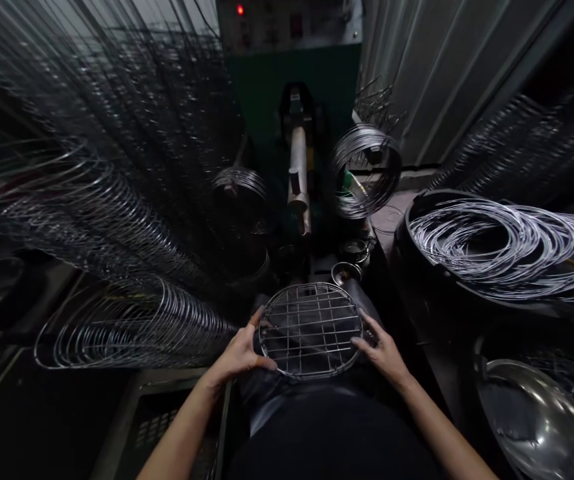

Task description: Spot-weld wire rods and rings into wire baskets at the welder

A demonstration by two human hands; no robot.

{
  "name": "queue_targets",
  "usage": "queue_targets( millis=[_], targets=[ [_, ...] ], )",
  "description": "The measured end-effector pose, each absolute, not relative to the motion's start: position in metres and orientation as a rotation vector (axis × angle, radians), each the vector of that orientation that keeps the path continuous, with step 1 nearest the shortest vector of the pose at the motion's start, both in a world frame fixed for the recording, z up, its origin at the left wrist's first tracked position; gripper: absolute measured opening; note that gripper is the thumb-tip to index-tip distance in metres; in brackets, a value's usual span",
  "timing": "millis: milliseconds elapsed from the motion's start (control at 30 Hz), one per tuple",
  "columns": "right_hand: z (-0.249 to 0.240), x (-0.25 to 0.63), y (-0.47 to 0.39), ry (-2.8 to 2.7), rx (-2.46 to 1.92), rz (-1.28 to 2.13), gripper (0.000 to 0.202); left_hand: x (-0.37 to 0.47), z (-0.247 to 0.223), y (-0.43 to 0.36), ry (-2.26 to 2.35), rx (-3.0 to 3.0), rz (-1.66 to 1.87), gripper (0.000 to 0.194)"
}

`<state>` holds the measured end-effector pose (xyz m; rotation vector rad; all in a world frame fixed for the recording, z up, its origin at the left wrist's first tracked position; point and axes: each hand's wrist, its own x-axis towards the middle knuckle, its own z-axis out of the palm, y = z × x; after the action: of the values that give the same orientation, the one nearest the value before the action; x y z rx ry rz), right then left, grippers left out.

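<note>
While the round wire rack (311,328) lies before the green machine (267,77), its straight rods already cross the ring; whether joints remain unfinished cannot be told. The left hand (244,350) and right hand (381,350) grip its 2 sides, fingers and thumbs at the rim. Thin, shiny hoops (517,230) pile right of the machine.

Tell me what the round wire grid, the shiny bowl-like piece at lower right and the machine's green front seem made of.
Round wire grid: metal, perhaps steel; its thin bars give silvery glints. Plating can't be judged.
Shiny bowl-like piece: probably polished sheet metal, from its smooth curve and bright highlights.
Green front: possibly painted metal, given its flat, even colour, though dim light leaves that open.
</note>
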<state>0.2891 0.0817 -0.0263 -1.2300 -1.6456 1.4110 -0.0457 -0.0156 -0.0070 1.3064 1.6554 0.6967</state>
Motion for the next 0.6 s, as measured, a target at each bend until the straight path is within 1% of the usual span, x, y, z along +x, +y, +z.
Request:
queue_targets(
  millis=[133,200,267,367,433,500,533,600],
  targets=[
    [-0.034,0.295,0.108,-1.383,-1.312,1.460,0.056,-0.069,0.034,0.024,1.755,1.364,0.669,0.109],
    [-0.047,0.292,0.127,-1.246,-1.342,1.414,0.052,-0.073,0.053,0.063,1.817,1.494,0.635,0.100],
    [-0.062,0.284,0.143,-1.231,-1.339,1.330,0.048,-0.065,0.062,0.107,1.717,1.554,0.591,0.087],
    [-0.083,0.272,0.153,-1.275,-1.332,1.240,0.043,-0.037,0.055,0.168,1.466,1.448,0.404,0.068],
    [-0.092,0.269,0.153,-1.216,-1.338,1.266,0.040,-0.013,0.041,0.195,1.368,1.472,0.312,0.059],
    [-0.097,0.270,0.153,-1.038,-1.339,1.361,0.037,0.008,0.026,0.210,1.226,1.471,0.194,0.054],
    [-0.099,0.271,0.154,-0.905,-1.334,1.411,0.035,0.016,0.018,0.213,1.158,1.427,0.078,0.053],
    [-0.099,0.274,0.157,-0.621,-1.289,1.491,0.030,0.025,0.002,0.216,1.051,1.464,-0.100,0.057]
  ],
)
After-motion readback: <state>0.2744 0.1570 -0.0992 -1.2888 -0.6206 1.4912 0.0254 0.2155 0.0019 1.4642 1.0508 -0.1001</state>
